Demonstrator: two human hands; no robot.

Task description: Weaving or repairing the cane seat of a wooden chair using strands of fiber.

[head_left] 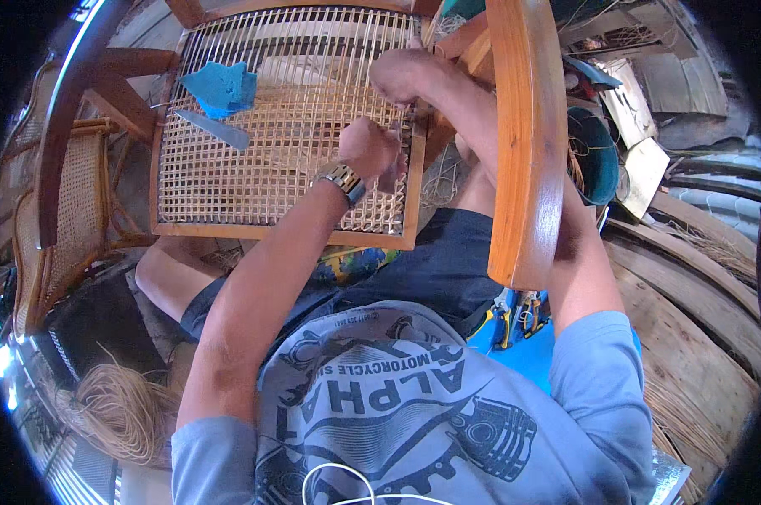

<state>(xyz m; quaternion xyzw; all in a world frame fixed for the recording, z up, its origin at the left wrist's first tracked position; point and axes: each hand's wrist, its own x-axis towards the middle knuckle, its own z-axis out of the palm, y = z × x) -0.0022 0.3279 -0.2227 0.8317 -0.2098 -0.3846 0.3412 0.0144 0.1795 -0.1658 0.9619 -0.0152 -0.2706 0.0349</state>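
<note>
A wooden chair (410, 227) with a half-woven cane seat (229, 185) lies across my lap. My left hand (368, 147), with a watch at the wrist, is closed at the right side of the weave; what its fingers grip is hidden. My right hand (397, 77) is curled over the upper right of the seat, by the frame, its fingertips and anything in them hard to make out. A blue lumpy object (220, 84) and a flat metal blade (212, 128) rest on the weave at the upper left.
The armrest (528, 143) crosses my right arm. Pliers (502, 320) lie by my right hip. A green bucket (599, 160) and wooden boards (692, 311) are at right. A cane-panelled chair piece (56, 219) stands at left, above a coil of cane strands (124, 412).
</note>
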